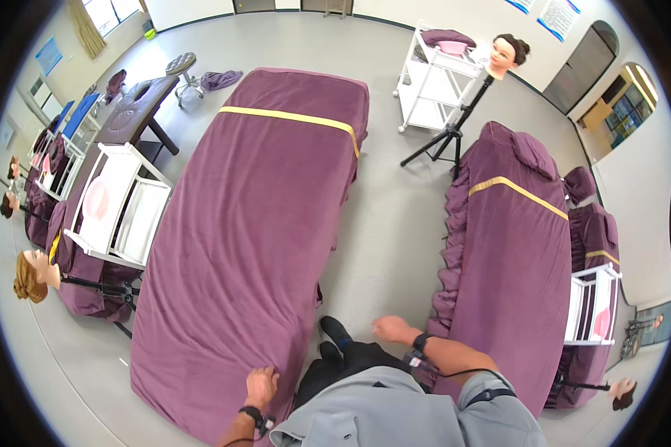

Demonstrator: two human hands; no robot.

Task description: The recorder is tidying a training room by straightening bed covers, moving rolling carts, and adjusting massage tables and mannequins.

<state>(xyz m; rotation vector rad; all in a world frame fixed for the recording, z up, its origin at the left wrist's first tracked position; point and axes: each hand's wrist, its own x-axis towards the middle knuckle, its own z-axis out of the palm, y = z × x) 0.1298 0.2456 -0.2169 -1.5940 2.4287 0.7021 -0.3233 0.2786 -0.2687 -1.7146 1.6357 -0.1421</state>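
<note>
A massage bed under a purple cover [246,223] stretches out on my left, with a yellow band [285,115] across its far part. My left hand [261,386] touches this cover close to the bed's near right edge. Its fingers are bent, and whether they pinch the cloth cannot be made out. Folds run through the cover around and beyond that hand. In front of my body, above the gap between two beds, my right hand [392,329] hangs with its fingers curled. I see nothing in it, though its palm is hidden.
On my right stands a second purple-covered bed [509,268] with a ruffled side. White trolleys [140,218] [430,89] and mannequin heads on tripods [33,274] [503,58] stand around. Farther off are a wheeled stool [182,64], purple cloth [221,80] on the floor and a dark massage table [131,112].
</note>
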